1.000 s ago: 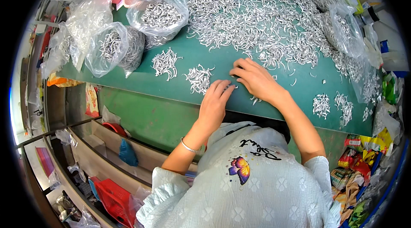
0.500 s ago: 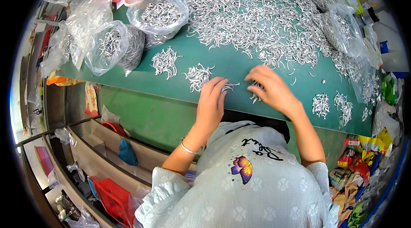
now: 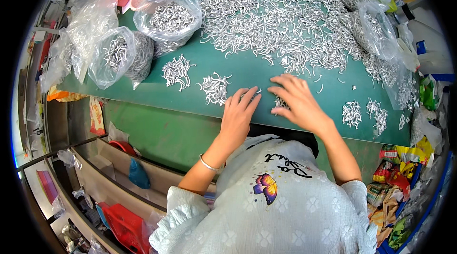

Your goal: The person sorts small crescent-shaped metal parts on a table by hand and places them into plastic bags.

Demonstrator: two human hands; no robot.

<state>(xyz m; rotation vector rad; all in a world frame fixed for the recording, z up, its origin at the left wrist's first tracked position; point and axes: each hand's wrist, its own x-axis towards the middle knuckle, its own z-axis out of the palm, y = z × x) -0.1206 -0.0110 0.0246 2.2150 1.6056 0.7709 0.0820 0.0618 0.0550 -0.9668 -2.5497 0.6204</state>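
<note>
While my forearms come up from the bottom of the frame past my pale flowered top with the butterfly print (image 3: 267, 187), both hands sit flat on the near edge of the green table (image 3: 247, 70), right around the middle of the picture. My left hand (image 3: 236, 119), the one with the thin bangle (image 3: 209, 164) on the wrist, has its fingers stretched out and loosely together, palm down, not gripping anything. The fingertips touch a few small curved silver metal pieces (image 3: 251, 93). My right hand (image 3: 297, 104) is just beside it, fingers spread open and lying over a small clump of the same pieces, so I can't tell how many are under it.

Just left of my left hand there's a little sorted pile (image 3: 214, 87), and further left another one (image 3: 176, 70). Over at the right edge of the table are two more small piles (image 3: 352, 112).

Beyond my hands, filling the top centre of the frame, is the big loose heap of pieces (image 3: 276, 15). Upper left has clear plastic bags with pieces in them: one open bag (image 3: 169, 15) and another (image 3: 121, 56) left of it. More clear bags (image 3: 376, 30) sit at upper right.

Lower left, below the table, there are shelves with a red bin (image 3: 124, 225) and a blue thing (image 3: 138, 175). Lower right is a jumble of colourful wrappers (image 3: 395, 182).
</note>
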